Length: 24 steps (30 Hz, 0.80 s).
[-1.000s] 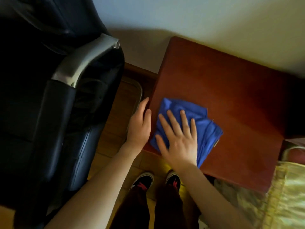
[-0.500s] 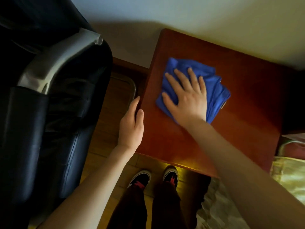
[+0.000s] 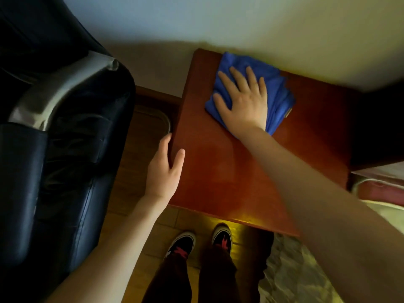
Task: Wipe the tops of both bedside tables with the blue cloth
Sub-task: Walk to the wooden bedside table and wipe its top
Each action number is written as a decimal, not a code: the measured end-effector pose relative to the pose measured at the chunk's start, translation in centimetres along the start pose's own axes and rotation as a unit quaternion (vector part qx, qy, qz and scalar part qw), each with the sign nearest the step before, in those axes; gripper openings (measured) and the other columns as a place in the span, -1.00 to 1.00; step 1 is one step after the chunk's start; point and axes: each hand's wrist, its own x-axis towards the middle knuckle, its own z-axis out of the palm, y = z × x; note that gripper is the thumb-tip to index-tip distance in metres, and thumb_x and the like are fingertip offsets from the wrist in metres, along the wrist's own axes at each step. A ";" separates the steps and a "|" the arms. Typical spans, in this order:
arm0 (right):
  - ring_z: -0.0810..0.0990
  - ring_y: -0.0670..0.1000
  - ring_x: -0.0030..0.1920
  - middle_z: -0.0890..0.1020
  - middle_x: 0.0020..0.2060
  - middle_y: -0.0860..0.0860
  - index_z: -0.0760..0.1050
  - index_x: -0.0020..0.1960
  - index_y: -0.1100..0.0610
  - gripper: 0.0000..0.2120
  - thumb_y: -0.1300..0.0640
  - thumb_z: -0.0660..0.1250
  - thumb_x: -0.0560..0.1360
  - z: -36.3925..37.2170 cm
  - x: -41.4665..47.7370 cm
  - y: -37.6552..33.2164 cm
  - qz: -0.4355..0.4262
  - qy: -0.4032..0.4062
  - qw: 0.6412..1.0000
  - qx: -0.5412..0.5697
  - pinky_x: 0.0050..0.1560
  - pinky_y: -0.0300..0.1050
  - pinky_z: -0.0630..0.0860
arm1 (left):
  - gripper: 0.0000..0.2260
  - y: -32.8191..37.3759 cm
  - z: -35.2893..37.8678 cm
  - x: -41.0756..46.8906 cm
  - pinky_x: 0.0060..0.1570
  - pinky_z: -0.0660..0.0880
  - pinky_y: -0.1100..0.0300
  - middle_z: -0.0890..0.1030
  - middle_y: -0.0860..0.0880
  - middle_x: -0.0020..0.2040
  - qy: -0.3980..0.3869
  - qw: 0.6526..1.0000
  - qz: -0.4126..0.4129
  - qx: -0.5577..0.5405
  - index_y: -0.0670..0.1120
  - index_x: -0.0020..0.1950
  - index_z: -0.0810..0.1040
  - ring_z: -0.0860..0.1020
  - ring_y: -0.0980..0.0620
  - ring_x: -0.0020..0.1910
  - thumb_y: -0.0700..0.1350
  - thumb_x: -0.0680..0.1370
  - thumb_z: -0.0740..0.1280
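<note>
A reddish-brown wooden bedside table (image 3: 220,171) stands against the wall. The folded blue cloth (image 3: 277,92) lies on its far left corner, close to the wall. My right hand (image 3: 242,101) presses flat on the cloth with fingers spread. My left hand (image 3: 164,171) rests against the table's left edge, thumb on the top and fingers down the side. Only one bedside table is in view.
A dark leather armchair (image 3: 54,160) with a silver armrest stands to the left, a narrow strip of wooden floor between it and the table. My shoes (image 3: 203,241) are at the table's front edge. Bedding (image 3: 380,189) lies at the right.
My right hand has pushed the cloth from the near left part of the table away to the far corner by the wall. My left hand stayed on the left edge.
</note>
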 end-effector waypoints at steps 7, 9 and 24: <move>0.03 0.10 0.57 0.26 0.52 -0.06 0.19 0.53 -0.11 -0.45 -0.23 0.08 0.58 -0.6 -16.3 -2.0 -0.004 -0.067 0.998 0.007 0.52 0.21 0.00 | -0.58 0.2 0.0 -0.1 0.06 0.55 0.19 0.54 0.04 0.28 -0.009 1.000 0.007 0.005 0.08 0.48 0.24 0.57 0.06 0.14 0.09 0.64 0.15; 0.02 0.09 0.57 0.25 0.52 -0.08 0.18 0.53 -0.12 -0.45 -0.23 0.09 0.58 -0.4 -19.6 -2.0 -0.012 -0.083 0.996 -0.002 0.52 0.21 0.00 | -0.58 0.0 0.1 -0.2 0.11 0.58 0.04 0.55 -0.01 0.29 -0.013 1.000 0.007 0.006 0.08 0.48 0.22 0.58 0.02 0.16 0.11 0.64 0.13; 0.17 0.12 0.53 0.37 0.46 -0.04 0.29 0.48 -0.11 -0.50 -0.20 0.11 0.58 -0.3 -7.4 2.8 -0.015 -0.006 1.000 0.007 0.51 0.16 0.07 | -0.57 0.3 0.0 0.1 0.01 0.40 0.58 0.50 0.15 0.24 0.007 1.000 -0.012 -0.005 0.01 0.49 0.29 0.51 0.26 0.10 -0.01 0.62 0.23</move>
